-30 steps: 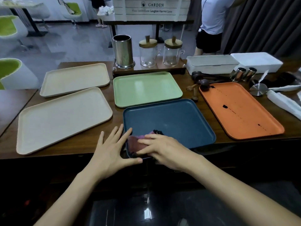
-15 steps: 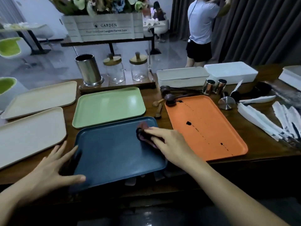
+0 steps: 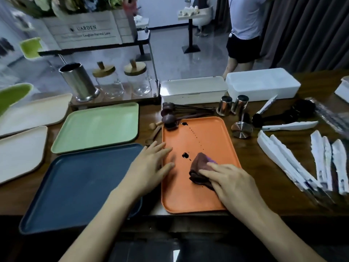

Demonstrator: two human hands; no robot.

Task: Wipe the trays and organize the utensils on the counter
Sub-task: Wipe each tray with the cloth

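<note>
A long wooden counter point(image 3: 251, 148) fills the view, seen from above by the person working at it. Five flat trays lie on it: two cream trays point(image 3: 20, 148) at far left, a green tray point(image 3: 96, 127) behind a blue tray point(image 3: 75, 186), and an orange tray point(image 3: 200, 133) right of centre, its near edge at the counter's front. The orange tray is the one being wiped.

The left hand point(image 3: 149, 165) lies flat across the orange tray's left rim, fingers straight and spread wide, holding nothing. The right hand point(image 3: 232, 182) rests on the tray's near half, fingers stretched out flat on top of a folded dark brown cloth point(image 3: 200, 167), pressing it down rather than clutching it.

Just beyond the cloth sits a dark liquid blot point(image 3: 185, 155), with a dotted trail of smaller drops running to the tray's far corner. Dark wooden spoons point(image 3: 170, 118) lie there, one overlapping that corner. White wrapped utensils point(image 3: 283, 156) lie well to the right, unsorted.

The tray looks like thin, stiff, smooth plastic, probably light enough to skate on the wood, so bracing its raised rim seems wise. The cloth is soft and limp; it likely works best pinned under flat fingers. The blot looks wet and may smear if dragged.
</note>
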